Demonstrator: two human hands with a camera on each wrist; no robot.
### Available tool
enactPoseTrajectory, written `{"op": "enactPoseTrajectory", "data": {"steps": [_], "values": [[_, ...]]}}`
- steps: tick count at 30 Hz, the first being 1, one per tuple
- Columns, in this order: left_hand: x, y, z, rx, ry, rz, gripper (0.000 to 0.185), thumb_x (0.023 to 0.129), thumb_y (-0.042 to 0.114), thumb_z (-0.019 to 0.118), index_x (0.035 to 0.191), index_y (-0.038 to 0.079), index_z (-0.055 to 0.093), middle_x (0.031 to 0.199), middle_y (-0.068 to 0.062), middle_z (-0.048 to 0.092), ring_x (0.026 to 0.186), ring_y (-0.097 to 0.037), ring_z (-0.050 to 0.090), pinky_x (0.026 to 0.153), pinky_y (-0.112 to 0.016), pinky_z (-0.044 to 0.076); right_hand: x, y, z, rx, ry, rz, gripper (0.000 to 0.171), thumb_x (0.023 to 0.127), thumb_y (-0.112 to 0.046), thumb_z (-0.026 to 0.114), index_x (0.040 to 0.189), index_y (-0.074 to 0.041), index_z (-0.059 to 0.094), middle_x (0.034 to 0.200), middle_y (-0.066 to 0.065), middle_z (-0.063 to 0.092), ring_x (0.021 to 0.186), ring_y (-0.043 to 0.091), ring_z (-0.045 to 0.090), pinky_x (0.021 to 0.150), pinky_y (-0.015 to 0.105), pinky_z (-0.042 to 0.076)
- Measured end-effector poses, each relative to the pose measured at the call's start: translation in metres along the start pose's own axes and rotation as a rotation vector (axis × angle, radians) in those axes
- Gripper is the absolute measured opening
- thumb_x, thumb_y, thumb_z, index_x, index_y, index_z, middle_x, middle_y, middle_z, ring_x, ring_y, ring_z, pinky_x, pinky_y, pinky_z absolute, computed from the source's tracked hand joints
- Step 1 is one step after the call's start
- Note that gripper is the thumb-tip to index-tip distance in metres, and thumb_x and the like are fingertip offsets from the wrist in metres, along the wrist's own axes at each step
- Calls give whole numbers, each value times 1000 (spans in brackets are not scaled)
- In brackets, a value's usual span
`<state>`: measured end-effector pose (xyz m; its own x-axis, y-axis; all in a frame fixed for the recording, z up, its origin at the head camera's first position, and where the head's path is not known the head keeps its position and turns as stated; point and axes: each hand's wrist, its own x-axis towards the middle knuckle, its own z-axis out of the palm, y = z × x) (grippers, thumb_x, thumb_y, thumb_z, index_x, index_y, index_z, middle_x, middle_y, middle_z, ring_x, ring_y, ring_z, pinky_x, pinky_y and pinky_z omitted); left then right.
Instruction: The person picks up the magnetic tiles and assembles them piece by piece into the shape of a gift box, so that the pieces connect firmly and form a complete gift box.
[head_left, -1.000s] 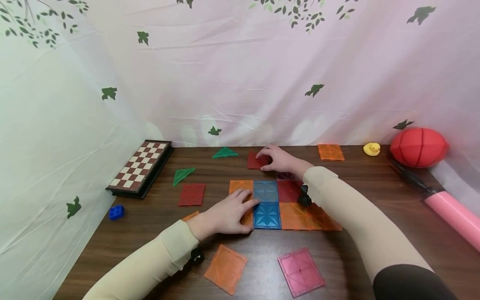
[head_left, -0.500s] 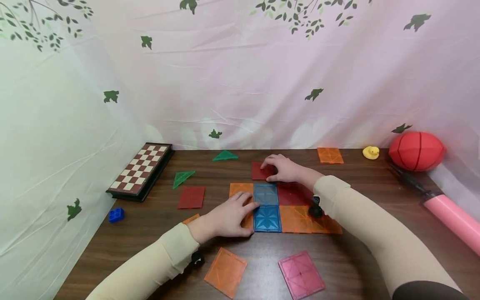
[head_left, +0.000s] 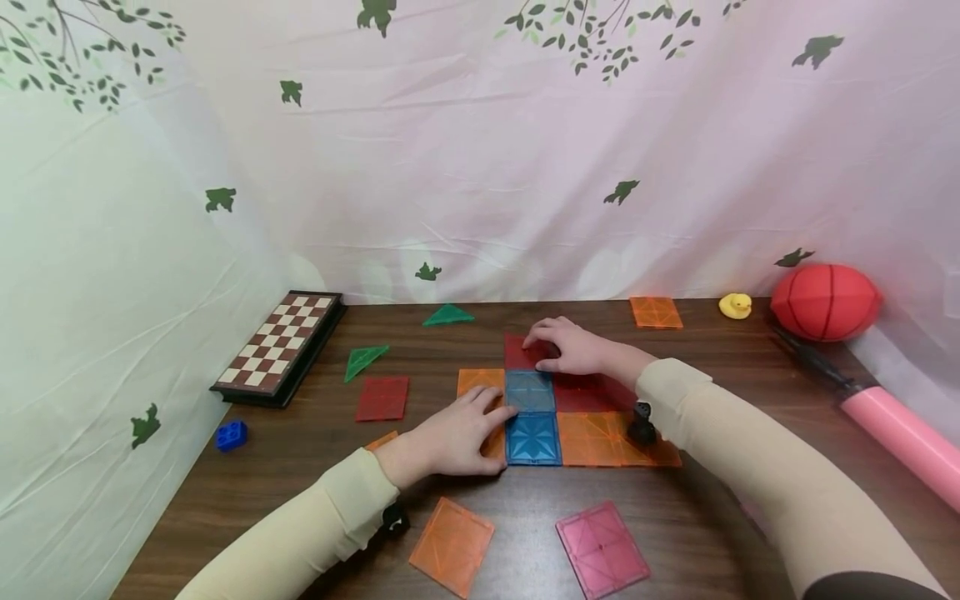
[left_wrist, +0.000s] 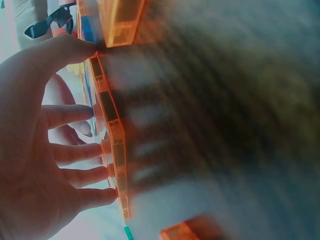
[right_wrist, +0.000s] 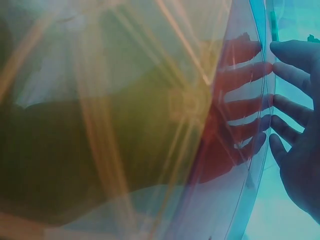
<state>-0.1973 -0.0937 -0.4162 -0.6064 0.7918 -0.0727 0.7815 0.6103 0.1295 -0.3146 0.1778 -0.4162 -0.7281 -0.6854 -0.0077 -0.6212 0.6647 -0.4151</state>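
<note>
The right hand (head_left: 576,348) has its fingers spread and lightly bent, fingertips touching a translucent red square tile (head_left: 516,353) that the hand partly covers. The left hand (head_left: 459,432) lies palm down, fingers apart, on orange tiles (head_left: 480,378) that it mostly hides; neither hand is clenched.

Take the star-patterned blue tile (head_left: 534,438) as the clock's centre. A paler blue tile (head_left: 530,390) joins it at 12, with the touched red tile just beyond; whether those two meet is hard to make out. At 2, more red tiling (head_left: 581,395) runs under the right sleeve, its tile count unclear. At 3, orange tiling (head_left: 592,437) is partly blocked by a black wrist camera (head_left: 641,425).

Farther out: a loose orange tile (head_left: 452,546) at 7, a pink tile (head_left: 602,550) at 5, a checkered game board (head_left: 277,346) at 10, a yellow rubber duck (head_left: 735,306) at 2, and a pink pump (head_left: 903,446) at 3, cut off by the edge. The right wrist view is blurred by a close orange tile.
</note>
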Motion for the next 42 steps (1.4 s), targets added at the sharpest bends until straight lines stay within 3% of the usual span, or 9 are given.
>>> {"op": "enactPoseTrajectory", "data": {"steps": [9, 18, 23, 27, 32, 36, 39, 42], "values": [[0, 3, -2, -12, -13, -23, 74, 91, 51, 69, 152, 14, 48, 154, -17, 40, 142, -34, 36, 113, -42, 37, -36, 2, -4, 83, -5, 34, 46, 98, -28, 70, 139, -8, 59, 149, 19, 46, 137, 40, 39, 111, 59, 34], [0, 9, -3, -15, -7, -29, 72, 91, 49, 70, 151, 14, 49, 153, -17, 41, 140, -33, 38, 112, -42, 39, -122, -5, -3, 127, -11, 51, 61, 94, -41, 72, 145, -12, 55, 153, 21, 43, 139, 44, 37, 108, 65, 36], [0, 8, -4, -52, -3, -25, 72, 91, 47, 71, 150, 14, 50, 153, -17, 41, 140, -33, 38, 111, -44, 40, -165, -8, 0, 152, -28, 42, 71, 89, -46, 76, 147, -13, 53, 158, 21, 35, 142, 47, 28, 105, 69, 35], [1, 7, -5, -76, 0, -22, 71, 90, 46, 72, 150, 13, 50, 152, -17, 41, 139, -33, 39, 110, -45, 41, -183, -10, 3, 164, -35, 47, 74, 86, -44, 79, 149, -15, 51, 161, 20, 29, 144, 48, 21, 104, 71, 35], [3, 6, -7, -93, -7, -41, 70, 91, 44, 73, 149, 13, 51, 154, -16, 40, 141, -32, 37, 111, -45, 40, -187, -11, 8, 164, -4, 65, 76, 85, -41, 81, 149, -16, 50, 162, 20, 27, 145, 48, 21, 103, 71, 36], [1, 21, -11, -120, -1, -47, 63, 93, 38, 73, 147, 11, 53, 154, -15, 42, 141, -31, 38, 111, -44, 40, -188, -11, 11, 173, 14, 89, 78, 83, -40, 83, 150, -17, 50, 163, 19, 27, 146, 47, 21, 104, 71, 35], [-5, 45, -11, -113, 57, -35, 57, 95, 36, 71, 144, 11, 56, 150, -13, 47, 138, -28, 44, 109, -41, 42, -187, -10, 14, 170, 17, 81, 79, 82, -40, 83, 149, -17, 50, 162, 19, 27, 146, 47, 21, 103, 71, 36], [-13, 74, -6, -90, 133, 28, 52, 96, 37, 69, 140, 10, 59, 144, -10, 53, 133, -24, 50, 107, -36, 44, -186, -10, 16, 151, 24, 68, 79, 81, -41, 84, 149, -17, 51, 162, 19, 29, 145, 47, 22, 104, 71, 35]]}}
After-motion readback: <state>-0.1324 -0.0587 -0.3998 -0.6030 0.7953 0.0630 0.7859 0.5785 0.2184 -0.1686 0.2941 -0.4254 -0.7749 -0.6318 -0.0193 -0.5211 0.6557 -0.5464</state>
